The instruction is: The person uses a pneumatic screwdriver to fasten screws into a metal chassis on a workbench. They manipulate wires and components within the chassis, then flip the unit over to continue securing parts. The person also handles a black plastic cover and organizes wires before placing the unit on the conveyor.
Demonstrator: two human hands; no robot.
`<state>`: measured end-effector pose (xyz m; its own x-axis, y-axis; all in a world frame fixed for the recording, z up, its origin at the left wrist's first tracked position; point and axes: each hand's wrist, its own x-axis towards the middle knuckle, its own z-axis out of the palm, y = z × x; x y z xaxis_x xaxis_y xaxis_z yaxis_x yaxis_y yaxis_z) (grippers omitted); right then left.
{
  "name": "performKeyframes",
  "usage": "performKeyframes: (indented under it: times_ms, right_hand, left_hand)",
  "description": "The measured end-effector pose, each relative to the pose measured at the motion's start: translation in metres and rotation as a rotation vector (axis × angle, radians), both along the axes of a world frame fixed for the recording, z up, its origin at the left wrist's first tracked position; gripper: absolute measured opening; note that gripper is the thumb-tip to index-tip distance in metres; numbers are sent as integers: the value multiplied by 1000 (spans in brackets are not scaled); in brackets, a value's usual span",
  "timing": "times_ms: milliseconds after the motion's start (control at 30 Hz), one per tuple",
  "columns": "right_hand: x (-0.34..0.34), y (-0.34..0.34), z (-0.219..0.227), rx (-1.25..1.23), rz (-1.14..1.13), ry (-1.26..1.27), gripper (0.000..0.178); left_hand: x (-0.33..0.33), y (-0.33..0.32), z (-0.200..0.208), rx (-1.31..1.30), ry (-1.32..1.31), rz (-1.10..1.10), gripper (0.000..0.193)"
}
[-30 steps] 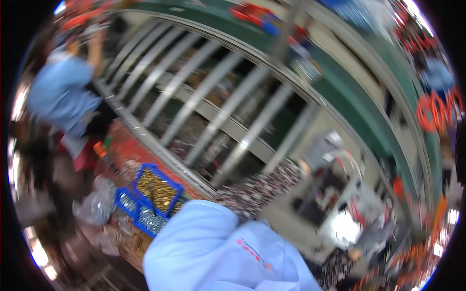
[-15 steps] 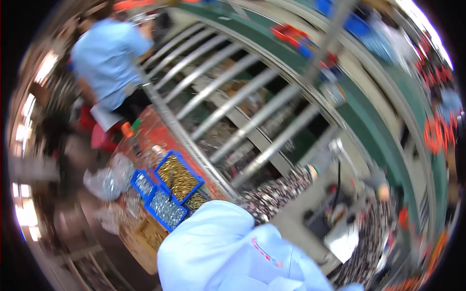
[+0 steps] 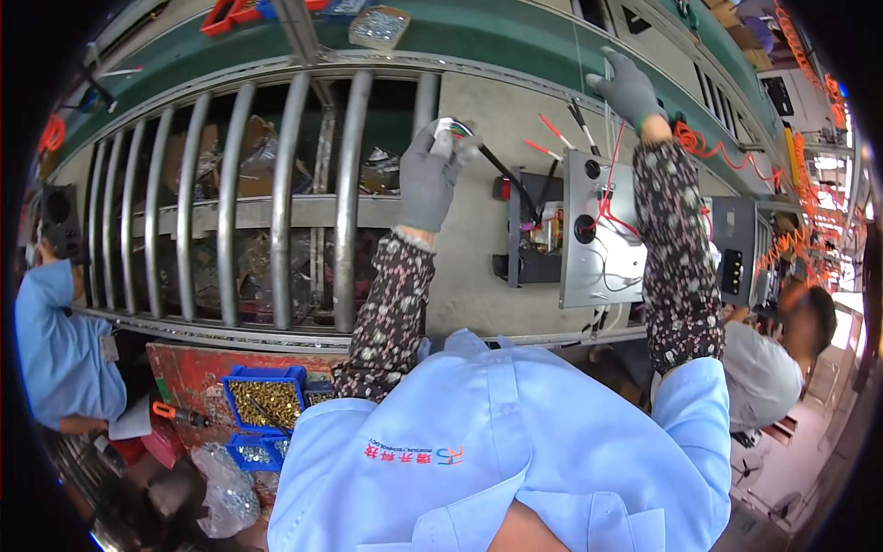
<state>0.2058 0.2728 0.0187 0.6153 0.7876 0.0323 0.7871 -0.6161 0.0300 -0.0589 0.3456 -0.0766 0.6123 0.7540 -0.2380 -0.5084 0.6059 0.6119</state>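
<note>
Left hand [image 3: 430,179], grey glove, closed around a small bundle of coloured wires [image 3: 452,126] at the fingertips; a black cable [image 3: 506,175] runs from that pinch down and to the right toward the open black chassis [image 3: 538,235]. Just left of the grip stand the bare metal roller bars [image 3: 285,198] of the conveyor, with scrap and cardboard showing beneath them.

Right hand [image 3: 628,87], also grey-gloved, reaches farther out, fingers curled at the edge of the green belt [image 3: 515,41]; whether it pinches anything cannot be told. A red coiled cord [image 3: 713,147] trails right of that wrist. Below the wrist lies a grey metal panel [image 3: 598,230] with round holes and red and white leads crossing it; the patterned sleeve covers its right edge.

Beyond the left grip, on the belt, sits a tray of small metal parts [image 3: 377,23]. Near the body on the left, blue bins of brass screws [image 3: 265,400]. One person in blue sits far left [image 3: 55,350], another at right [image 3: 773,368].
</note>
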Motion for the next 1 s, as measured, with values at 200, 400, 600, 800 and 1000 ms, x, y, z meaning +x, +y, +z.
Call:
performKeyframes:
  times_ms: [200,400,600,800,1000]
  right_hand:
    - [-90,-96,31,-63,477,94,23]
    - [-142,-155,14,37,142,121,16]
    - [-153,-154,4,267,328,122,18]
    - [-142,-146,-3,126,152,333,26]
    - [-132,-149,-3,5,278,208,29]
  left_hand:
    - [-7,-34,31,362,385,-788,16]
    - [33,-70,-9,474,412,-1019,21]
    - [55,-73,-32,679,-52,-918,16]
    - [77,-73,-75,1069,-249,-996,8]
    - [64,-94,-64,985,-156,-934,12]
